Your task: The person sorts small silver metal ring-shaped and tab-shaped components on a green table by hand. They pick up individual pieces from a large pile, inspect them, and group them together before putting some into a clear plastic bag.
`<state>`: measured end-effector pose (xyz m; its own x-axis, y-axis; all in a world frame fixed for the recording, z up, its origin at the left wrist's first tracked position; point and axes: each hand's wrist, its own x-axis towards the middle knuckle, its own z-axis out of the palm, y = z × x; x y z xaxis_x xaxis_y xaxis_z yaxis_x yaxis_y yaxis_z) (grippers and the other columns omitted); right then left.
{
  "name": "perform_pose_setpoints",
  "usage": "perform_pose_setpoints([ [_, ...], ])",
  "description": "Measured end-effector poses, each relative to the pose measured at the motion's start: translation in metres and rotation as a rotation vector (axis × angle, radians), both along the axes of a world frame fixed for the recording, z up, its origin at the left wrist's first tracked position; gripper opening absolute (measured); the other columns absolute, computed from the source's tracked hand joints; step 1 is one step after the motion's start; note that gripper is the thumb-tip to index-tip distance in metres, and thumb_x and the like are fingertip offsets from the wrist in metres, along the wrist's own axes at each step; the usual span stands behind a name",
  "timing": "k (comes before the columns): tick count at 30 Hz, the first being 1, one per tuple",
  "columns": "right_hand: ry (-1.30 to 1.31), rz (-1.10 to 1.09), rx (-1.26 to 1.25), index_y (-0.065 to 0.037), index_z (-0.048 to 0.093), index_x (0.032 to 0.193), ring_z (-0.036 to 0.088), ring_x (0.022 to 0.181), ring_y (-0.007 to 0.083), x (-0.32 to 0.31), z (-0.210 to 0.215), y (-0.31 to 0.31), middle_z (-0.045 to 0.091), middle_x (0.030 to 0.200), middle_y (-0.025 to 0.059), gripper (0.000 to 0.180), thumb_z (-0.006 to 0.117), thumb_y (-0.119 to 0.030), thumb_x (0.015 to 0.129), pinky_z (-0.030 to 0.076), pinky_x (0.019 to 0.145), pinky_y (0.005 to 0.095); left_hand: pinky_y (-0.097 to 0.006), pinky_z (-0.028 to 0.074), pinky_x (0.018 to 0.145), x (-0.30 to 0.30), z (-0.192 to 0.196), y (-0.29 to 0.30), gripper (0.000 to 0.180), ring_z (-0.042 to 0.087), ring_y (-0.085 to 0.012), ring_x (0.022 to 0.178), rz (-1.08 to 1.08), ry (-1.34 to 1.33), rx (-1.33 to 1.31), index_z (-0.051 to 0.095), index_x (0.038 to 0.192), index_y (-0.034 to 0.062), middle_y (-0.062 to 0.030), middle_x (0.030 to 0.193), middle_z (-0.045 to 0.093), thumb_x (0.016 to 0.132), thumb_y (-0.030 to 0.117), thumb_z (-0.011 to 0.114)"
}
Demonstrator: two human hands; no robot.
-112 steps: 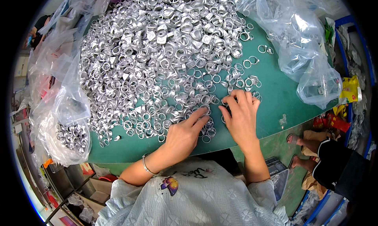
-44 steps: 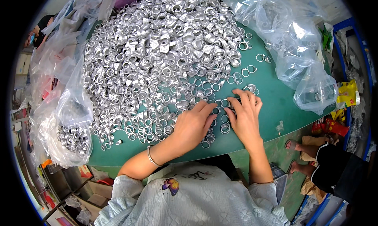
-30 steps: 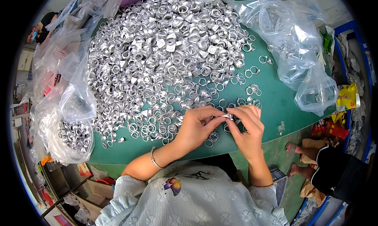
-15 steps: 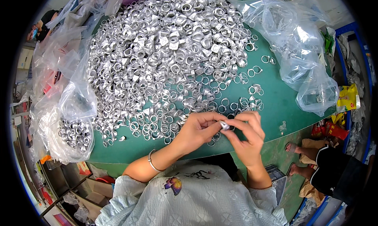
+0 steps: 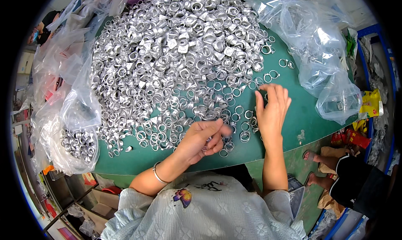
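A broad heap of silver-coloured metal rings (image 5: 167, 56) covers much of the green table (image 5: 312, 110). Close to the near edge is my left hand (image 5: 200, 141), its fingers curled in. A small shiny bit shows by those fingers, but what they hold is hidden, and one fingertip is smeared by motion. My right hand (image 5: 272, 110) reaches over loose rings at the heap's right side, thumb apart from the fingers. No ring can be seen in its grasp. A few rings (image 5: 245, 136) lie between the two hands.
Clear plastic bags (image 5: 339, 89) lie along the table's right side. At the left, another clear bag (image 5: 81, 108) stands by a batch of rings (image 5: 78, 144). A person's legs (image 5: 324, 160) show beyond the right edge, near blue shelving (image 5: 383, 51).
My hands, together on a ring before, have parted. The right one moved up and right toward the loose rings, its fingers opening. The left one shifted slightly left and down, fingers curled.
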<state>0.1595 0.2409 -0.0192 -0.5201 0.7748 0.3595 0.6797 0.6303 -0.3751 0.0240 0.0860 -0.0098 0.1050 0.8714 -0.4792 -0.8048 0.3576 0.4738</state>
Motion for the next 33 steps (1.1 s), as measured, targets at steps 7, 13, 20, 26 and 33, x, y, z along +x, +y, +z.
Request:
perform_pose_setpoints([
  [7,-0.108,0.129,-0.020,-0.002,0.060,0.089,0.047,0.095,0.0265,0.008,0.004,-0.006,0.052,0.100,0.0100,0.020,0.066,-0.006,0.070,0.034,0.078,0.0378,-0.015,0.031,0.046,-0.005,0.000,0.017,0.028,0.038,-0.0027,0.055,-0.001,1.035,0.267,0.058,0.111,0.0021,-0.0011,0.084,0.057,0.088,-0.003,0.041],
  [13,-0.021,0.281,-0.016,-0.005,0.062,0.088,0.049,0.085,0.0229,-0.013,0.001,0.011,0.053,0.085,0.0049,0.019,0.064,-0.003,0.070,0.035,0.073,0.0347,-0.015,0.029,0.045,-0.009,0.010,0.035,0.025,0.036,-0.0006,0.053,-0.066,0.812,0.176,0.058,0.110,0.0026,0.0008,0.083,0.057,0.090,0.001,0.043],
  [20,0.772,0.209,-0.962,0.003,0.061,0.087,0.050,0.071,0.0059,0.014,0.006,-0.021,0.060,0.089,0.0035,0.009,0.060,0.007,0.078,0.038,0.059,0.0194,-0.017,0.032,0.051,0.001,0.017,0.026,0.024,0.038,-0.0007,0.056,0.119,0.872,0.155,0.060,0.108,0.0032,0.0018,0.083,0.057,0.084,0.002,0.057],
  [26,0.994,0.288,-1.025,0.004,0.061,0.086,0.053,0.077,0.0139,0.015,0.013,-0.052,0.060,0.086,0.0090,0.014,0.063,0.010,0.074,0.042,0.066,0.0241,-0.018,0.032,0.053,0.015,0.021,0.022,0.025,0.039,-0.0028,0.056,0.170,0.957,0.292,0.066,0.096,0.0036,-0.0004,0.085,0.059,0.071,0.001,0.070],
  [33,0.801,0.309,-0.636,0.002,0.063,0.078,0.056,0.072,0.0189,0.016,0.016,-0.054,0.062,0.078,0.0099,0.016,0.069,0.010,0.065,0.044,0.065,0.0274,-0.018,0.031,0.050,0.016,0.026,0.019,0.020,0.039,-0.0041,0.055,0.168,1.111,0.280,0.067,0.092,0.0043,-0.0010,0.083,0.060,0.073,-0.002,0.067],
])
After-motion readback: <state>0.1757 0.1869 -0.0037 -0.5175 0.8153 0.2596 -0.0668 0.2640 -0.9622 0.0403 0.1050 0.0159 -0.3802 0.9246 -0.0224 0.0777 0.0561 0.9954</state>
